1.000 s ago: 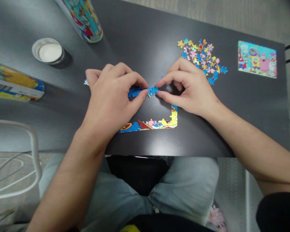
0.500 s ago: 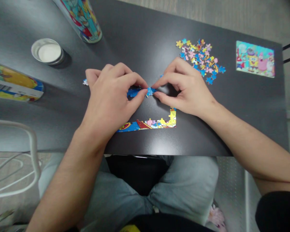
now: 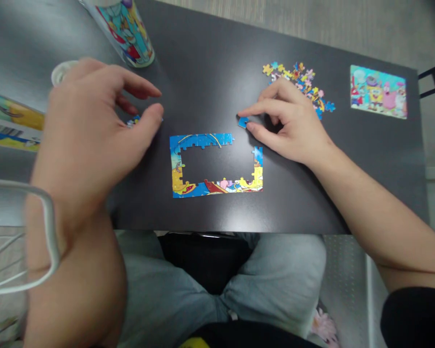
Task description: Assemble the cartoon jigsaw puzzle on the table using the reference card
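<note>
A rectangular border of joined jigsaw pieces (image 3: 199, 188) lies on the dark table, with a gap near its upper right corner. Just beyond that gap, my right hand (image 3: 284, 118) has thumb and forefinger on a blue puzzle piece (image 3: 243, 122). My left hand (image 3: 90, 121) hovers left of the border, slightly blurred, its thumb and fingers apart. Behind the left thumb a few small puzzle pieces (image 3: 133, 121) show, partly hidden by the hand. A heap of loose puzzle pieces (image 3: 308, 79) lies past my right hand, which covers part of it.
A picture card (image 3: 379, 92) with cartoon figures lies at the far right. Upper left stands a printed tin (image 3: 130, 36), and another printed tin (image 3: 10, 121) is at the left edge. A round lid (image 3: 61, 72) is mostly behind my left hand. A white cable (image 3: 49, 212) hangs at lower left.
My left hand has let go of the border's top strip and moved left. My right hand has moved slightly away from the strip to a blue piece. The end piece stays joined to the strip.
</note>
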The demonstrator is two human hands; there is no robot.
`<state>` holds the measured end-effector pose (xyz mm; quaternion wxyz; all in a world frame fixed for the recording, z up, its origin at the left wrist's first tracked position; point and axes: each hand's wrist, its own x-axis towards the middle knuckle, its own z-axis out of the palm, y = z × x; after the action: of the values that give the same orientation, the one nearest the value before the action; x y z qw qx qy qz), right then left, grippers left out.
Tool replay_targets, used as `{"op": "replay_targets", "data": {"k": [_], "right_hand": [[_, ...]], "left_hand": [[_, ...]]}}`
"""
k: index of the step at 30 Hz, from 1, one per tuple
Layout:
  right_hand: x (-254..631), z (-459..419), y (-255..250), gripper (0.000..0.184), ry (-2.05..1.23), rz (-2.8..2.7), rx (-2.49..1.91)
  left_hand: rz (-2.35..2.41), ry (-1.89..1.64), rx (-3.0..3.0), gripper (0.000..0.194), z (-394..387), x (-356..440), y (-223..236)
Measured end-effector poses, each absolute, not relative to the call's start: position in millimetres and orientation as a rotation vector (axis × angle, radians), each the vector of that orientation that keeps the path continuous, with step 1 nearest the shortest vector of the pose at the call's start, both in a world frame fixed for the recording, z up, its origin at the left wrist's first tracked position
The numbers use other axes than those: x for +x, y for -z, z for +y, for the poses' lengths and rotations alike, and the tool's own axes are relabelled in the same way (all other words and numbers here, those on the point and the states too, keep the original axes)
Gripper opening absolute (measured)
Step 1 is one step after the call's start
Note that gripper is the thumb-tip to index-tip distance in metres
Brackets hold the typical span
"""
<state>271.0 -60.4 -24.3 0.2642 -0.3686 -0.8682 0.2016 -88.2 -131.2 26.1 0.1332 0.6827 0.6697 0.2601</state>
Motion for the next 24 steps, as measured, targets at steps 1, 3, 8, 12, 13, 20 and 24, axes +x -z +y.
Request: {"op": "replay_targets", "data": {"k": [1, 3, 8, 12, 13, 20, 24], "right_hand": [[272.4, -59.9, 25.5, 0.019, -0.54, -2.331, -0.995], [275.9, -58.2, 28.4, 0.019, -0.528, -2.292, -0.985], [286.6, -50.5, 35.4, 0.034, -0.502, -2.258, -0.966], [285.9, -51.6, 34.5, 0.026, -0.544, -2.296, -0.99], [284.8, -52.3, 33.7, 0.027, -0.564, -2.312, -0.982], [287.1, -47.7, 31.9, 0.026, -0.684, -2.295, -0.951], [291.6, -47.2, 35.0, 0.042, -0.866, -2.174, -0.979]], "left_hand": [[1.972, -0.696, 2.002, 0.044, -129.9, -98.5, -26.7], [2.019, -0.524, 2.028, 0.054, -127.1, -113.7, -26.3], [2.065, -0.449, 2.01, 0.059, -121.5, -123.4, -19.6], [1.986, -0.546, 2.06, 0.056, -118.9, -126.5, -13.8], [1.967, -0.542, 2.066, 0.06, -118.3, -127.4, -13.2], [1.953, -0.469, 2.061, 0.083, -119.1, -122.8, -17.1], [1.962, -0.509, 1.98, 0.06, -122.7, -126.2, -13.3]]}}
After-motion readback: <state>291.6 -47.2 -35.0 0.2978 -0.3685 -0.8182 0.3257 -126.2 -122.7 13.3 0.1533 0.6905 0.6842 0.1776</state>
